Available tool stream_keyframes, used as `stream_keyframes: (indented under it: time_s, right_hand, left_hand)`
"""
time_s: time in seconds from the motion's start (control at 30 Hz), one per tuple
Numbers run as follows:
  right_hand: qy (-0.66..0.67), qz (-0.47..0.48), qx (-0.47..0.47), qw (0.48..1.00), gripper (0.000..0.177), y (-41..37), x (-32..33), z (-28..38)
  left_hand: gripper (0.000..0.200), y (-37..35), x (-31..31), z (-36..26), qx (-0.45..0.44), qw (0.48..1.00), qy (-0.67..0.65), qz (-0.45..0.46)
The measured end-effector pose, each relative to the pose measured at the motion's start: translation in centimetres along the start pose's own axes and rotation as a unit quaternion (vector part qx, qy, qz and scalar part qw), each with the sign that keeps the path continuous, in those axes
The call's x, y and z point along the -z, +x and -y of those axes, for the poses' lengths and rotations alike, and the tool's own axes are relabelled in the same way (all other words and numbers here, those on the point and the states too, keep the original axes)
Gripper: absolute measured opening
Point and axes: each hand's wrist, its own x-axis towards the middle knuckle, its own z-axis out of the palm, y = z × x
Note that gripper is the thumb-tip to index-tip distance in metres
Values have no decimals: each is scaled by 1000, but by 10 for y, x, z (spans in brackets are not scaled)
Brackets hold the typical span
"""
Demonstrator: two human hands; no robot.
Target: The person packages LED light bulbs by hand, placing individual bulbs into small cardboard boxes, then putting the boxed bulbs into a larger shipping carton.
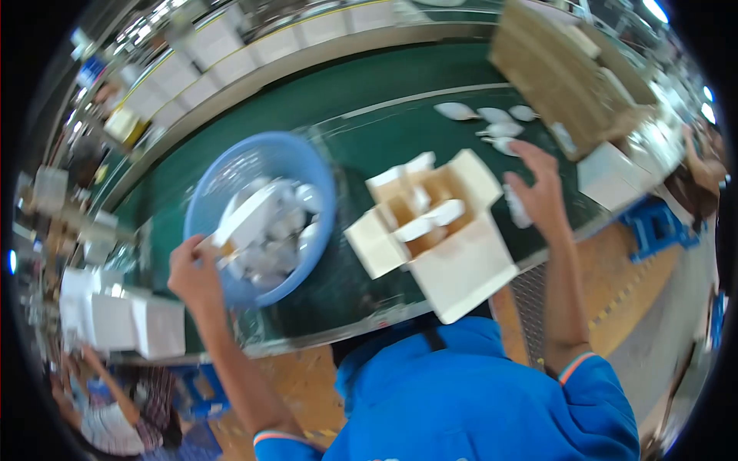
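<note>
Left hand (196,270) at blue basin's (321,173) eight o'clock, grip pinched on long white piece (250,218). Right hand (543,194), grip parted, at open carton's (465,269) two-to-three o'clock, near small white piece (517,207) on worktop (369,77). Judgement: handling step; clearing the rim calls for steady pinch.

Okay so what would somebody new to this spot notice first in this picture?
Probably the big blue basin on the green tabletop, heaped with whitish pieces, the left hand at its near rim. Next, the open white carton to its right, flaps spread, and the large brown cardboard box at the far right.
</note>
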Motion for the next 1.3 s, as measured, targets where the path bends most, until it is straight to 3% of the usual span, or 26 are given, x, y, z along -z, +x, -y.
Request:
stream_keyframes:
  time_s: [0.07, 0.2, 0.27, 0.33, 0.37, 0.4, 0.47, 0.53, 0.57, 0.6, 0.67, 0.77, 0.9, 0.97, 1.07, 1.1, 1.23, 1.3]
  right_hand:
    - [13, 17, 0, 1000, 46, -11, -3, -11]
    - [-87, 31, -50, 995, 52, -46, -14, -25]
    - [-94, 42, -51, 993, 53, -53, -23, -32]
    - [-50, 84, -28, 995, 48, -57, -27, -39]
    - [-34, 44, 12, 998, 37, -55, -32, -47]
    - [-23, 43, 12, 999, 37, -51, -32, -45]
    - [100, 45, -73, 991, 30, -34, -13, -31]
    - [271, 12, -186, 944, 16, -11, 13, -2]
    - [326, 41, -194, 924, 14, 2, 29, 3]
    - [386, 27, -130, 913, 20, 14, 40, 12]
    - [370, 49, -42, 927, 24, 38, 66, 29]
    - [365, 60, 32, 929, 31, 67, 89, 72]
    - [343, 114, 102, 927, 36, 83, 94, 105]
    - [394, 163, 132, 895, 33, 85, 81, 106]
    - [411, 185, 42, 891, 27, 86, 79, 101]
    - [395, 205, 1, 895, 22, 84, 81, 98]
    - [371, 134, 53, 917, 20, 76, 67, 92]
    - [372, 119, -15, 920, 19, 72, 70, 90]
  left_hand:
    - [21, 9, 8, -10, 7, 1000, -18, 11]
    - [23, 26, 20, -42, -52, 998, -16, -12]
    - [23, 31, 26, -67, -51, 992, -89, -73]
    - [23, 37, 33, -92, -55, 991, -95, -71]
    - [23, 40, 34, -103, -58, 984, -151, -77]
    - [24, 43, 36, -115, -62, 973, -206, -82]
    - [25, 49, 41, -146, -79, 968, -222, -84]
    - [24, 53, 42, -179, -87, 924, -367, -66]
    - [24, 53, 43, -199, -106, 911, -395, -53]
    - [24, 52, 43, -219, -125, 897, -423, -40]
    - [31, 53, 43, -252, -183, 890, -417, 3]
    - [29, 49, 34, -290, -255, 800, -538, 67]
    - [28, 44, 22, -314, -300, 827, -469, 79]
    - [31, 39, 17, -323, -363, 818, -438, 86]
    - [35, 35, 4, -320, -355, 797, -481, 85]
    - [38, 34, -1, -315, -330, 760, -541, 145]
    - [40, 24, -7, -307, -256, 732, -599, 198]
    - [40, 21, -6, -301, -217, 738, -614, 176]
